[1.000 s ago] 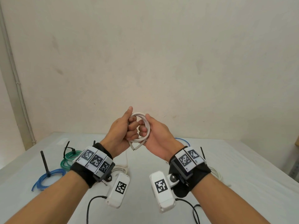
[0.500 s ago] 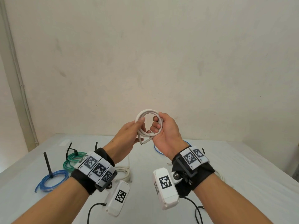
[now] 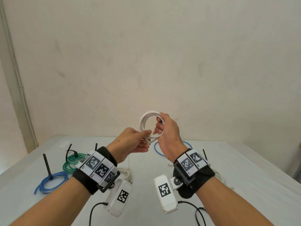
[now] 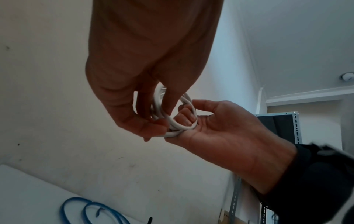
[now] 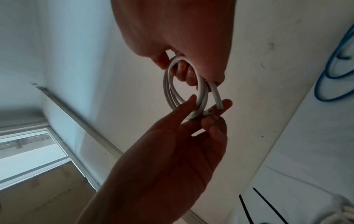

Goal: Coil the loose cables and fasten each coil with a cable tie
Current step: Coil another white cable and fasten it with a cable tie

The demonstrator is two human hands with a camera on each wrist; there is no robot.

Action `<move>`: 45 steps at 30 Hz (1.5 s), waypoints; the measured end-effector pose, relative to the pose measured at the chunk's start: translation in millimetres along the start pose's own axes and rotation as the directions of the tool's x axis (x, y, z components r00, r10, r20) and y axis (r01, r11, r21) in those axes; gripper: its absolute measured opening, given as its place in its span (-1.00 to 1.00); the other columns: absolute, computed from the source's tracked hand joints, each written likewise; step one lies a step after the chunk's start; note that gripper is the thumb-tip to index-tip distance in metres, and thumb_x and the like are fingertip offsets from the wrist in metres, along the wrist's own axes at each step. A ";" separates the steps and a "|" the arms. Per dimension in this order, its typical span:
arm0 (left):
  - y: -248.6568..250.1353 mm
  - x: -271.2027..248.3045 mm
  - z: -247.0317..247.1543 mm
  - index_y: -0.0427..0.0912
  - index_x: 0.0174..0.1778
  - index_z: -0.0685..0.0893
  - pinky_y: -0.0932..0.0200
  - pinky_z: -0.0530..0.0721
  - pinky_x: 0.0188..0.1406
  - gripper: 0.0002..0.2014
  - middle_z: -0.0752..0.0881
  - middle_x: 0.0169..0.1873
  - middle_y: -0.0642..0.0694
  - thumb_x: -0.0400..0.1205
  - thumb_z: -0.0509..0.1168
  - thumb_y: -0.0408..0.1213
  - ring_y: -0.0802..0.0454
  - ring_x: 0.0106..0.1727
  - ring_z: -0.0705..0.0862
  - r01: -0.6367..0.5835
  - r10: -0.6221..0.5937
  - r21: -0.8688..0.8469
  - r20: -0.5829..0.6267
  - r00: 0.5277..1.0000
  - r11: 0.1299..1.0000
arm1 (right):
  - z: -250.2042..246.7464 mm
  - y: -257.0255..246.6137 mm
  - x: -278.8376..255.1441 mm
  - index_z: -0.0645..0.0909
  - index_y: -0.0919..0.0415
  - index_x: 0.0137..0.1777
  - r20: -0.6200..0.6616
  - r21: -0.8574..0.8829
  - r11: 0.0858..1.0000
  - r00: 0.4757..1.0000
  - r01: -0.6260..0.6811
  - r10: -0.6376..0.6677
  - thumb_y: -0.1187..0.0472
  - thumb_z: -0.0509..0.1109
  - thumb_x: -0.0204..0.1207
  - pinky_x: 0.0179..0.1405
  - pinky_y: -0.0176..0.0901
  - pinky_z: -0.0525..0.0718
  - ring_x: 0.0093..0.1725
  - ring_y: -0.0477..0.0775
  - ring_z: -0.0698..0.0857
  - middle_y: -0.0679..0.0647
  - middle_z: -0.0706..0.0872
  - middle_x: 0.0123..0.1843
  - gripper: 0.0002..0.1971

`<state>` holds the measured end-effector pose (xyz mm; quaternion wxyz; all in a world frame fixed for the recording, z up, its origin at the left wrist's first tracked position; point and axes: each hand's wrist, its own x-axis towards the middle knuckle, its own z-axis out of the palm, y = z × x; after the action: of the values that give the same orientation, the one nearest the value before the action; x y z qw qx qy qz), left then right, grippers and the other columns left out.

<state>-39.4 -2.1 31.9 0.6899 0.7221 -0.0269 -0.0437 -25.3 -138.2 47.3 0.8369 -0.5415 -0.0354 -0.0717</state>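
A small white cable coil (image 3: 144, 123) is held up in the air above the table, its ring facing me. My right hand (image 3: 158, 126) grips its right side, with fingers hooked through the loop and the thumb on top. My left hand (image 3: 147, 136) pinches the coil's lower edge between thumb and fingers, close to the two cut cable ends. In the right wrist view the coil (image 5: 201, 94) hangs from the right hand and the two cut ends lie against the left fingers (image 5: 224, 106). In the left wrist view the coil (image 4: 184, 125) sits between both hands. No tie is on this coil.
On the white table (image 3: 244, 168), a blue coil (image 3: 50, 180) and a green coil (image 3: 73, 162) lie at the left, each with a black tie. A loose blue cable (image 3: 157, 149) lies behind my right hand. White cable (image 3: 125, 173) lies between my wrists. Loose black ties (image 5: 245, 212) lie at the right.
Both hands have risen and shifted right with the coil. The coil has turned to face me. My left hand went from a full grip to a pinch on the lower edge.
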 end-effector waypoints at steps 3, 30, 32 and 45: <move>0.5 -1.3 -0.5 -0.53 0.07 0.80 0.18 0.85 -0.22 -0.60 0.78 -0.27 -0.28 0.66 0.51 -0.15 -0.04 -0.33 0.80 0.030 -0.031 -0.080 -0.009 0.999 0.996 | -0.8 1.5 -0.8 0.43 0.14 -0.27 -0.004 -0.031 0.999 1.000 0.029 -0.029 0.16 0.23 0.75 -0.33 -0.15 0.38 -0.51 -0.08 0.28 -0.09 0.29 -0.49 -0.69; 8.5 -8.7 1.9 -0.45 0.38 0.56 -0.09 0.90 -0.12 -0.42 0.80 0.08 -0.54 0.63 0.54 -0.09 -0.34 0.05 0.87 0.372 -0.329 -0.355 0.178 0.927 0.858 | 2.1 7.6 -9.9 0.41 0.12 -0.33 -0.065 0.174 0.985 0.998 0.010 0.002 0.14 0.25 0.72 -0.29 -0.15 0.37 -0.49 -0.06 0.29 -0.08 0.29 -0.50 -0.66; 8.2 -7.0 3.6 -0.46 0.32 0.61 -0.08 0.88 -0.01 -0.48 0.81 0.13 -0.47 0.71 0.43 -0.02 -0.28 0.01 0.88 0.376 -0.326 -0.317 0.200 0.924 0.871 | 3.6 9.4 -10.1 0.41 0.12 -0.33 -0.058 0.189 0.982 0.998 -0.004 0.015 0.14 0.25 0.72 -0.31 -0.16 0.37 -0.50 -0.06 0.28 -0.07 0.29 -0.50 -0.66; 19.2 -7.8 -15.1 -0.22 0.22 0.81 -0.14 0.59 0.45 -0.25 0.89 0.10 -0.11 0.60 0.25 0.45 -0.09 0.27 0.79 0.077 -0.076 -0.084 0.011 0.997 0.994 | -5.2 -5.1 -1.2 0.37 0.11 -0.33 -0.072 0.236 0.971 0.996 -0.030 0.048 0.14 0.20 0.72 -0.37 -0.10 0.38 -0.55 -0.03 0.20 -0.04 0.20 -0.50 -0.66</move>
<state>-45.3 12.8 52.0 0.7174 0.6927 -0.0002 -0.0742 -27.4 -144.9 49.6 0.8970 -0.4362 -0.0004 -0.0715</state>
